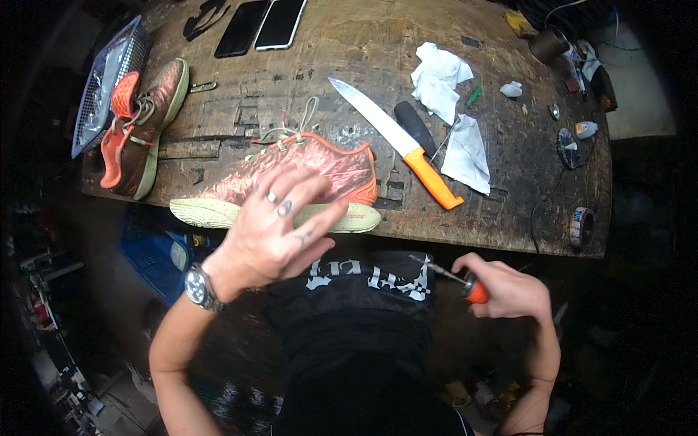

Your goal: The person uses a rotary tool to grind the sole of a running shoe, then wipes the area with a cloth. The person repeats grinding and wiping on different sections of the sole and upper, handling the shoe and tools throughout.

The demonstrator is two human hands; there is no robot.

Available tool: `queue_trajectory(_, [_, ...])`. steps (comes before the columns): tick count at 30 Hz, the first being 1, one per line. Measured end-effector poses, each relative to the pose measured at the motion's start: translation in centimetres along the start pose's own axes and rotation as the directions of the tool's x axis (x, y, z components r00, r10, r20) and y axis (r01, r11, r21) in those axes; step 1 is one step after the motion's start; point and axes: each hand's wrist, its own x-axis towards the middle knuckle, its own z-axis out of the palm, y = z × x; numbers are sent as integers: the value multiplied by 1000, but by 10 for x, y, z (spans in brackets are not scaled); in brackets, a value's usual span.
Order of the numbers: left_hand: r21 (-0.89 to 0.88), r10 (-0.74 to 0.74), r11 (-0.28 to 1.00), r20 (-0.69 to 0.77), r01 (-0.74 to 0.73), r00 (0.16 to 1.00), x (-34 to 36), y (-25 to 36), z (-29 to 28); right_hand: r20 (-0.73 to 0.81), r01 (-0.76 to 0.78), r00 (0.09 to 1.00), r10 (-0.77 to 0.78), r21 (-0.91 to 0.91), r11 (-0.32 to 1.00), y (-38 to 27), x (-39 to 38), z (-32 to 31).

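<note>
A pink and brown sneaker (pixel 334 171) with orange lining and a pale sole lies on its side along the bench's near edge, laces loose. Over its middle and sole is my left hand (pixel 273 229), fingers apart and slightly blurred; whether they touch the shoe I cannot tell. My right hand (pixel 512 291) is closed round the orange and black handle of a thin-shafted awl-like tool (pixel 476 290), held off the bench's front edge. Its metal shaft points left, away from the shoe. The matching sneaker (pixel 149 123) stands at the far left.
A large knife (pixel 389 127) with an orange handle lies right of the shoe, beside a dark handled tool (pixel 414 127) and white cloths (pixel 467 156). Two phones (pixel 280 24) rest at the back. A purple basket (pixel 109 83) is left; a tape roll (pixel 582 227) sits right.
</note>
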Motion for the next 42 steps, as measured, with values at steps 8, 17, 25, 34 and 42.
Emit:
queue_trajectory(8, [10, -97, 995, -160, 100, 982, 2, 34, 27, -691, 596, 697, 192, 707, 381, 91, 9, -4])
queue_trajectory(17, [87, -128, 986, -170, 144, 977, 7, 47, 34, -813, 476, 570, 122, 447, 757, 105, 46, -35])
queue_trajectory(25, [-63, -193, 981, -286, 183, 938, -36, 79, 58, -973, -73, 201, 113, 100, 992, 93, 86, -56])
queue_trajectory(34, [-364, -572, 805, -270, 468, 775, -96, 103, 113, -955, -233, 90, -283, -296, 926, 53, 91, -26])
queue_trajectory(42, [-291, -575, 812, -258, 506, 776, -97, 97, 110, -929, -99, 152, -336, -353, 931, 41, 106, -28])
